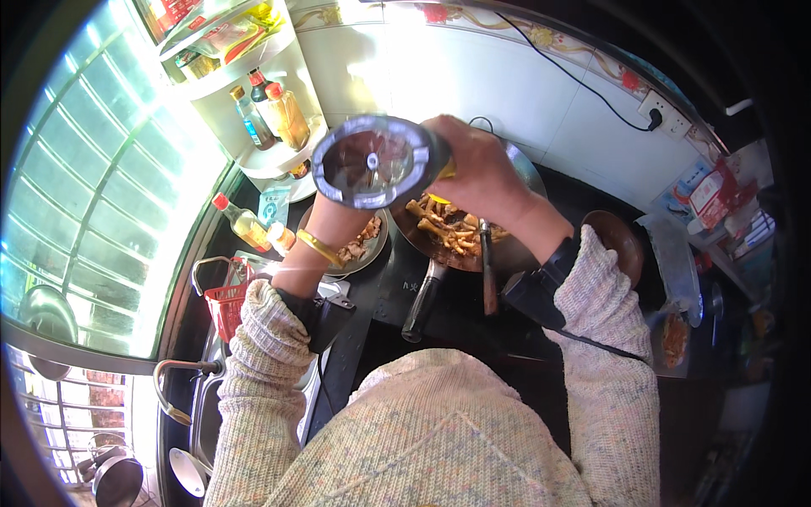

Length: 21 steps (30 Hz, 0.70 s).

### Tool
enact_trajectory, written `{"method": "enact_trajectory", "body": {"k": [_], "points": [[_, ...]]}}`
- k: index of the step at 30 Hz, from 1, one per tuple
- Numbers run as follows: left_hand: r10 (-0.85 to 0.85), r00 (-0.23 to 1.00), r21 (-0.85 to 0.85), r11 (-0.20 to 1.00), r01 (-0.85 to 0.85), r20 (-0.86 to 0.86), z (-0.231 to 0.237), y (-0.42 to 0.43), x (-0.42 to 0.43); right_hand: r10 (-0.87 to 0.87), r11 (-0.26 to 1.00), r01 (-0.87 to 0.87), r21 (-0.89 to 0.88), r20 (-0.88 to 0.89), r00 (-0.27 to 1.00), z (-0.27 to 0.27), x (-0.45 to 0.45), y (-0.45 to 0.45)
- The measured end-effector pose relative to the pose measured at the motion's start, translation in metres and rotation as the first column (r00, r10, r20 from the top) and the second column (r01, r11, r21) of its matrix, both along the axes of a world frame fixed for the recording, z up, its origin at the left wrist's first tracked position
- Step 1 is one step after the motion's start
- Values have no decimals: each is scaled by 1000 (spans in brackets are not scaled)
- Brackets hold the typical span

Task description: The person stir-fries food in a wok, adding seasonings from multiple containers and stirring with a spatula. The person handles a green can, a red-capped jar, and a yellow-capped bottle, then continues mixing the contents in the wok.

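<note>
My right hand (472,171) is wrapped around the handle side of a round, dark-rimmed vessel (405,190), held up over the stove. Its underside faces me, with a small metal centre, and it resembles a kettle or blender jar. Behind it, my left hand is hidden; only the wrist and its gold bangle (321,248) show. Something yellow (439,199) shows by my right fingers. Below is a wok (466,261) of browned chicken feet (453,234), with a wooden-handled utensil (488,272) leaning in it. A plate of cooked meat pieces (358,248) lies to the left.
The wok's black handle (418,310) points towards me. At left are a glass bottle (241,222), a red basket (227,307), a tap (168,386) and a corner shelf (266,161) of sauce bottles. A brown lid or pan (614,244) stands at right.
</note>
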<state>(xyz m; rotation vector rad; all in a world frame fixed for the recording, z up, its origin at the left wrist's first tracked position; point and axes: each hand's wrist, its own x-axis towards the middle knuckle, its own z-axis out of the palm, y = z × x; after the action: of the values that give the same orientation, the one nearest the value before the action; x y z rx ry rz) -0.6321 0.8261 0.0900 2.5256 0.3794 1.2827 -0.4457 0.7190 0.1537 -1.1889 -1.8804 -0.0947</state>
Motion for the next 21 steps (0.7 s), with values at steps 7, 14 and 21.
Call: {"method": "enact_trajectory", "body": {"k": [7, 14, 21], "points": [[15, 610, -504, -547, 668, 792, -40, -39, -29, -73, 971, -43, 236, 460, 885, -32, -6, -17], [-85, 756, -674, -524, 520, 649, -53, -68, -14, -174, 979, 77, 189, 578, 797, -64, -10, -59], [-139, 806, -817, -47, 575, 575, -57, -79, -8, -258, 854, -242, -461, -778, 574, -65, 18, -50]]}}
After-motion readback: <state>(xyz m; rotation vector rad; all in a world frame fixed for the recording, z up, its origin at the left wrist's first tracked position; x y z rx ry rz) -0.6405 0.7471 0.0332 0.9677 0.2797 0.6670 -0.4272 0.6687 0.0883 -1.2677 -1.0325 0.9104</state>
